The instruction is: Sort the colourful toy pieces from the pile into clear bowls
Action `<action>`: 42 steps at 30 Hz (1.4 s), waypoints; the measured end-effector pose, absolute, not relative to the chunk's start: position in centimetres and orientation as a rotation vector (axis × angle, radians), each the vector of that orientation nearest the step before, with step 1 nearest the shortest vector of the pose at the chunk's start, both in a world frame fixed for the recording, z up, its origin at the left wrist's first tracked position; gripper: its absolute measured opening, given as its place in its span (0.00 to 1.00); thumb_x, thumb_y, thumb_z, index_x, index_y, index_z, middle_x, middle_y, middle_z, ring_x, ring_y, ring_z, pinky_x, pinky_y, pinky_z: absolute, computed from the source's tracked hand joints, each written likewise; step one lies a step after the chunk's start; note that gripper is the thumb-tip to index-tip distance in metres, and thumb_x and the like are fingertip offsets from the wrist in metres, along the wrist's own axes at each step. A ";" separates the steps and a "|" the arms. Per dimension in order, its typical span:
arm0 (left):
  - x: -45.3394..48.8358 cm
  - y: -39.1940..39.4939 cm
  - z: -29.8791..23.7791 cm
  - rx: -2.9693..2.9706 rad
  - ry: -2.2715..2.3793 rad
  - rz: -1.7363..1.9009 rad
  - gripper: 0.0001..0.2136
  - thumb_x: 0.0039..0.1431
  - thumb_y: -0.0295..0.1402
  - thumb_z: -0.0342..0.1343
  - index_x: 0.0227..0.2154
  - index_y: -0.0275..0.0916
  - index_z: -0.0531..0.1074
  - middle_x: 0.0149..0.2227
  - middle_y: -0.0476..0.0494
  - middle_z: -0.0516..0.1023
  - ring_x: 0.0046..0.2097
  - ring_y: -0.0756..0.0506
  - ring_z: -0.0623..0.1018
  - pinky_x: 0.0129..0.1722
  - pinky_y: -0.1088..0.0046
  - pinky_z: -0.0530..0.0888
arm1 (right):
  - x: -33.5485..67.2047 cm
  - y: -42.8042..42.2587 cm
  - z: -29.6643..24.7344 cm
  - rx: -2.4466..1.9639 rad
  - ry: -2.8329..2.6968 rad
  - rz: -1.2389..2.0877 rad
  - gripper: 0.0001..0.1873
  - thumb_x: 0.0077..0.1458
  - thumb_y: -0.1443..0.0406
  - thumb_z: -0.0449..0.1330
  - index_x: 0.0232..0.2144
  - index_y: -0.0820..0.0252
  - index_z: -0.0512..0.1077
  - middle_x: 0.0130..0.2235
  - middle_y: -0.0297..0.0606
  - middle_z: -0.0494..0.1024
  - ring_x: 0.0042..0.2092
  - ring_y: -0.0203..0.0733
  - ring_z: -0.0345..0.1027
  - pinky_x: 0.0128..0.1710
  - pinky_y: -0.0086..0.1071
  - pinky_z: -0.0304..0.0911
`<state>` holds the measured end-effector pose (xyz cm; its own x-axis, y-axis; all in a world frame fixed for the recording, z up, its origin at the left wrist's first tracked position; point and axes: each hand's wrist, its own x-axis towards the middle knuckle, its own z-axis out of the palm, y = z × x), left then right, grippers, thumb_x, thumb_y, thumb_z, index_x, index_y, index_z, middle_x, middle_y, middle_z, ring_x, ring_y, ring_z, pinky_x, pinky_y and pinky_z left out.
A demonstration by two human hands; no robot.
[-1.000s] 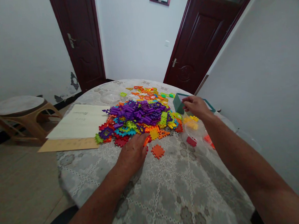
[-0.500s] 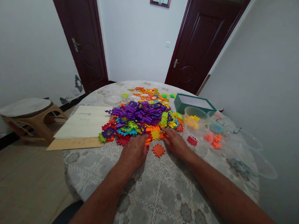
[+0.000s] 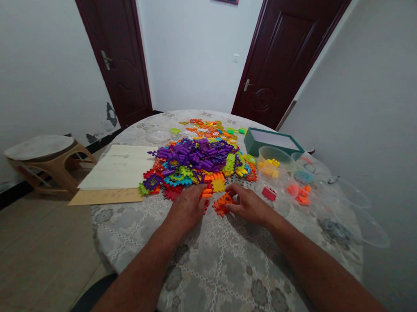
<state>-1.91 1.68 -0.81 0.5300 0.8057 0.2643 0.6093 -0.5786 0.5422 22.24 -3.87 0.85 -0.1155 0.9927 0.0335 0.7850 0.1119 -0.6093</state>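
A large heap of interlocking plastic building pieces (image 3: pixel 191 164) in purple, orange, green, and red lies on a round table with a grey lace cloth (image 3: pixel 215 268). My left hand (image 3: pixel 187 210) rests at the heap's near edge, its fingertips around a short orange plastic tube (image 3: pixel 206 192). My right hand (image 3: pixel 247 205) is just to its right, with fingers and thumb on a flat orange notched square (image 3: pixel 221 204). The square's far corner lies close to the left hand. The hands are nearly touching the heap and stay apart from each other.
Clear plastic tubs (image 3: pixel 274 159) holding sorted pieces stand right of my right hand, near a green box (image 3: pixel 271 140). Pale paper sheets (image 3: pixel 119 167) lie on cardboard left of the heap. A low stool (image 3: pixel 40 147) stands on the floor at left.
My right hand has moved in from the box and tubs to the orange square, which now sits lifted and turned. My left hand stays at the heap's near edge.
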 end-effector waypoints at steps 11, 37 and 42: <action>-1.8 1.6 -0.8 2.380 1.199 0.684 0.19 0.69 0.27 0.51 0.61 0.34 0.72 0.59 0.31 0.79 0.61 0.37 0.78 0.63 0.58 0.73 | 21.2 -4.7 0.8 -1.600 -2.204 0.601 0.28 0.63 0.60 0.66 0.64 0.57 0.70 0.57 0.48 0.74 0.55 0.50 0.71 0.58 0.43 0.65; -1.4 2.8 -1.8 2.557 1.232 0.607 0.23 0.69 0.41 0.47 0.60 0.37 0.75 0.57 0.33 0.82 0.57 0.33 0.81 0.58 0.53 0.77 | 25.2 -4.8 6.0 -1.454 -1.972 0.771 0.12 0.66 0.63 0.61 0.51 0.54 0.74 0.44 0.35 0.79 0.43 0.41 0.72 0.44 0.33 0.65; -1.5 3.0 -2.3 2.550 1.209 0.656 0.24 0.69 0.42 0.46 0.58 0.37 0.76 0.57 0.32 0.82 0.57 0.32 0.81 0.59 0.51 0.76 | 31.4 -6.0 9.0 -1.613 -1.762 0.381 0.14 0.65 0.64 0.58 0.52 0.54 0.74 0.46 0.38 0.80 0.45 0.44 0.73 0.47 0.37 0.67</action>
